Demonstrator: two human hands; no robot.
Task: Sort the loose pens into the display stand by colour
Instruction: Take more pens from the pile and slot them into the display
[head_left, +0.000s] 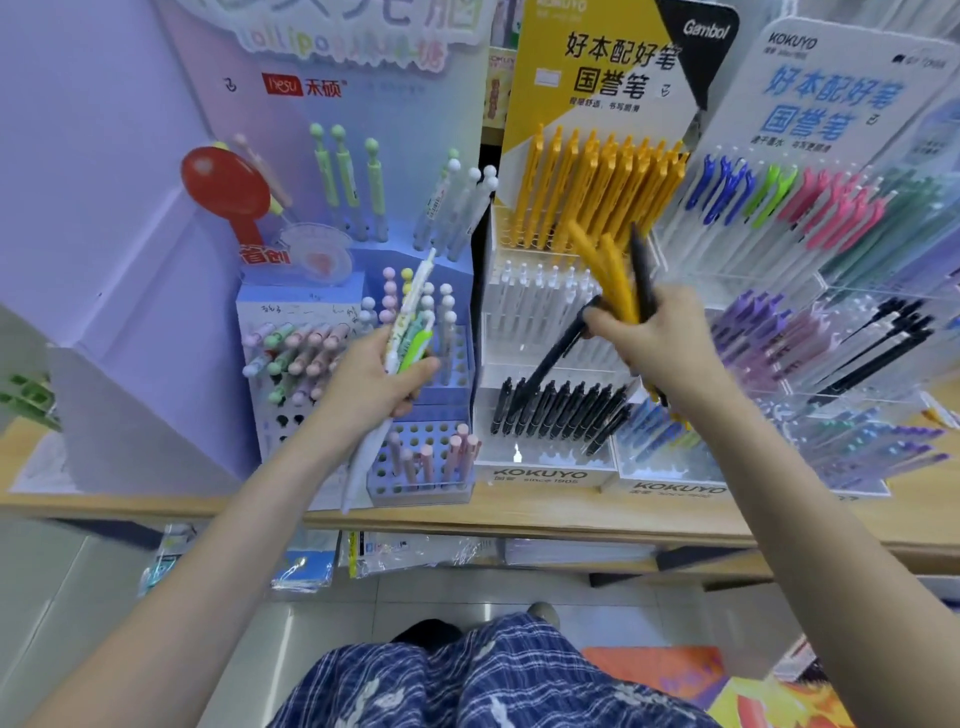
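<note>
My left hand (376, 379) grips a bundle of pale pens (410, 332), white and green ones, in front of the blue hole-grid stand (415, 467). My right hand (660, 332) holds several yellow pens (608, 270) fanned upward together with black pens (641, 270); one black pen (556, 348) slants down from my fingers toward the black row (556, 410) in the clear Kokuyo stand (535, 475). That stand carries a yellow row (597, 182) on top and a white row (535, 306) in the middle.
A second Kokuyo stand (831, 260) with blue, green, pink, purple and black pens stands at the right. A red lollipop sign (226, 189) rises at the left. All stands sit on a wooden shelf (519, 512); packaged goods (415, 553) lie beneath it.
</note>
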